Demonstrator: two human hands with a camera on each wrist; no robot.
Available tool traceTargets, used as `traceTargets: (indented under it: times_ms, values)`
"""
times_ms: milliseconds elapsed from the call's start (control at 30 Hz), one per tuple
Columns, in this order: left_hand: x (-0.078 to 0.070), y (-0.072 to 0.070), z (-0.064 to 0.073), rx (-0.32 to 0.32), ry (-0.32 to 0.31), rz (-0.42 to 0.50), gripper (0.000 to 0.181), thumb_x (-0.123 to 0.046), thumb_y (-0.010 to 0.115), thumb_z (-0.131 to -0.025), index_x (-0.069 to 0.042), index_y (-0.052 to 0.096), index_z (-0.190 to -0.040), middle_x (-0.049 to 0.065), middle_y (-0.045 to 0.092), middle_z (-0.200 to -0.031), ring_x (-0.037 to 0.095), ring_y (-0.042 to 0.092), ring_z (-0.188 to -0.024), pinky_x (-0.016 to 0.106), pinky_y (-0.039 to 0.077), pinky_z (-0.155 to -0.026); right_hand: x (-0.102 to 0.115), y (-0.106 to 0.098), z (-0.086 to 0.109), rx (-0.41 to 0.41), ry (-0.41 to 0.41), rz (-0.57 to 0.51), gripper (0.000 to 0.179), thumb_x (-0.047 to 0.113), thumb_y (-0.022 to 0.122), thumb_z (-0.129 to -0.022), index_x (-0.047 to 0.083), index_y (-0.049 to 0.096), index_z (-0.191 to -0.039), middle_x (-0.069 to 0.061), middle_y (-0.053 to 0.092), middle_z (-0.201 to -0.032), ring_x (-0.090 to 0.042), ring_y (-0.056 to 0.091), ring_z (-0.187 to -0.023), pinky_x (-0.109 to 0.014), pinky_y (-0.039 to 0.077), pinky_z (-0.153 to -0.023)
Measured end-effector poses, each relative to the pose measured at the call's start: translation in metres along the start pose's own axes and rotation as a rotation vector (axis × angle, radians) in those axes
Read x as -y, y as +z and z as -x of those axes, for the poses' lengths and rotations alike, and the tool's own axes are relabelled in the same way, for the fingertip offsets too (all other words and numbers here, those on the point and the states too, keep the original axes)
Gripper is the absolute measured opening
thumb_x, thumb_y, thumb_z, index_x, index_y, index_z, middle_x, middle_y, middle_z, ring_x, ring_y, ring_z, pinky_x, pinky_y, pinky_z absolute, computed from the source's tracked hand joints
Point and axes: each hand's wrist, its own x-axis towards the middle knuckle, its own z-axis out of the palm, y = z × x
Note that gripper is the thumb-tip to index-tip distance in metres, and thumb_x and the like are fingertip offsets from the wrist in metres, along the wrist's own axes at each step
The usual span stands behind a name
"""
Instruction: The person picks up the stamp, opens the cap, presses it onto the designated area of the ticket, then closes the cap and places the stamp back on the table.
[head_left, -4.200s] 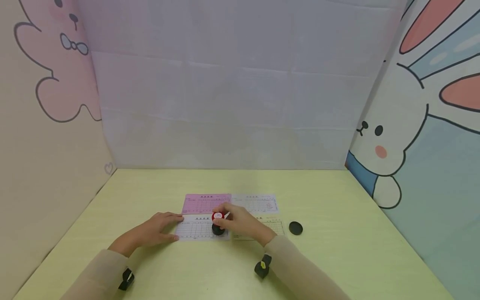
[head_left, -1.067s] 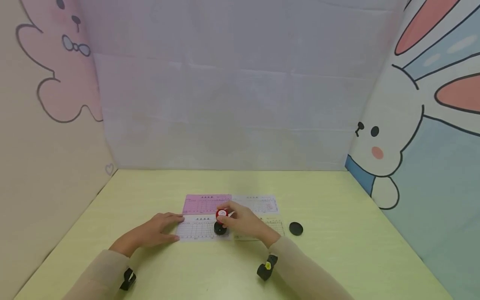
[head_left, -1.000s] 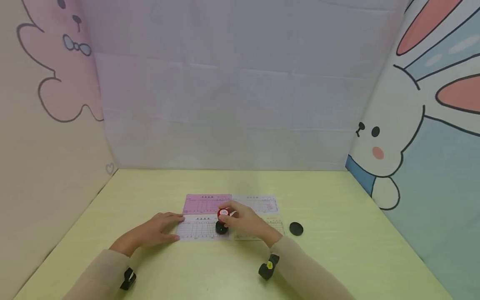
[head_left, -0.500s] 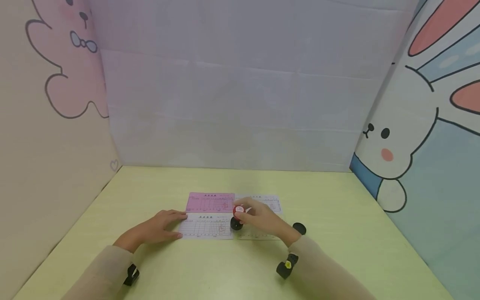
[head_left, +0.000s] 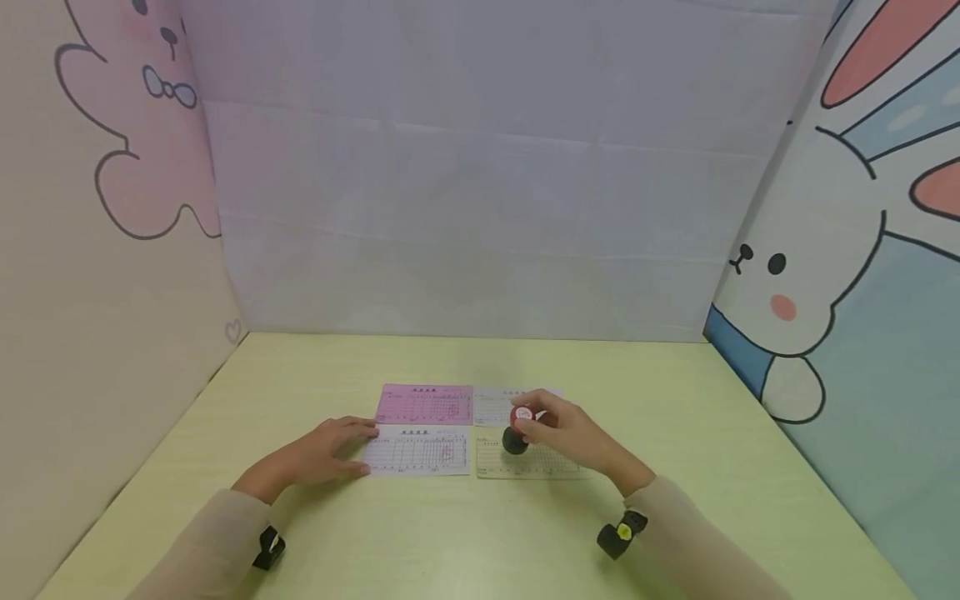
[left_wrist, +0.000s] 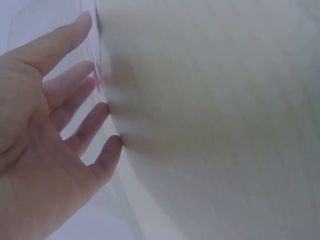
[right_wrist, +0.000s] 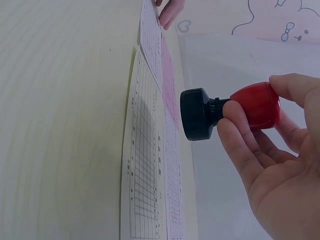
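Observation:
My right hand point(head_left: 573, 429) grips a self-inking stamp point(right_wrist: 257, 105) by its red handle, fingers and thumb around it. The black base of the stamp points down over the yellow form point(head_left: 491, 462), with a gap beneath it in the right wrist view. My left hand point(head_left: 318, 450) rests with spread, relaxed fingers at the left edge of the lower white form point(head_left: 397, 454). A pink form point(head_left: 408, 404) lies behind that one, and another white form point(head_left: 491, 404) sits at the back right, partly covered by my right hand. Faint red marks show on the pink and lower white forms.
The forms lie edge to edge on a pale yellow table point(head_left: 420, 533). A white sheet point(head_left: 465, 208) hangs behind it, and walls with cartoon drawings stand left and right. Each wrist wears a small black camera on a strap.
My right hand has carried the stamp rightward from the lower white form to above the yellow form. A red mark there is now uncovered. The black disc at right is now hidden by my arm.

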Motion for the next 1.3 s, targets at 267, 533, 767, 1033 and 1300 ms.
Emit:
traceTargets:
  times_ms: [267, 533, 767, 1033, 1300]
  values:
    - [-0.006, -0.003, -0.003, -0.037, -0.020, 0.030, 0.052, -0.026, 0.076, -0.090, 0.002, 0.062, -0.131, 0.020, 0.054, -0.138, 0.045, 0.047, -0.129, 0.063, 0.036, -0.107, -0.008, -0.017, 0.016, -0.030, 0.003, 0.037, 0.035, 0.021, 0.062, -0.101, 0.007, 0.056, -0.133, -0.011, 0.063, -0.110, -0.024, 0.067, -0.093, -0.034, 0.057, -0.084]
    - [-0.014, 0.001, -0.018, -0.081, 0.012, 0.029, 0.043, -0.025, 0.078, -0.089, -0.004, 0.068, -0.125, 0.009, 0.062, -0.127, 0.035, 0.055, -0.120, 0.056, 0.043, -0.102, -0.014, -0.029, 0.028, -0.037, 0.015, 0.035, 0.036, 0.019, 0.062, -0.102, 0.004, 0.055, -0.133, -0.014, 0.062, -0.110, -0.027, 0.067, -0.096, -0.031, 0.057, -0.084]
    - [-0.029, 0.010, -0.035, -0.083, 0.047, -0.030, 0.041, -0.027, 0.075, -0.092, -0.008, 0.068, -0.127, 0.006, 0.065, -0.128, 0.033, 0.056, -0.123, 0.056, 0.043, -0.102, -0.018, -0.036, 0.039, -0.050, 0.038, 0.058, 0.037, 0.020, 0.062, -0.102, 0.003, 0.054, -0.134, -0.013, 0.062, -0.111, -0.025, 0.067, -0.095, -0.029, 0.056, -0.083]
    - [-0.049, 0.024, -0.057, -0.087, 0.074, -0.073, 0.040, -0.033, 0.074, -0.092, -0.013, 0.069, -0.127, 0.002, 0.066, -0.129, 0.028, 0.055, -0.125, 0.055, 0.042, -0.104, -0.018, -0.042, 0.051, -0.060, 0.061, 0.054, 0.038, 0.020, 0.062, -0.102, 0.002, 0.054, -0.134, -0.013, 0.062, -0.111, -0.026, 0.066, -0.095, -0.026, 0.055, -0.082]
    - [-0.076, 0.037, -0.079, -0.092, 0.073, -0.063, 0.044, -0.035, 0.078, -0.089, -0.014, 0.070, -0.127, 0.001, 0.066, -0.130, 0.026, 0.055, -0.126, 0.050, 0.042, -0.106, -0.014, -0.045, 0.059, -0.055, 0.094, 0.049, 0.039, 0.020, 0.061, -0.102, -0.001, 0.053, -0.134, -0.014, 0.062, -0.112, -0.026, 0.066, -0.094, -0.025, 0.055, -0.081]
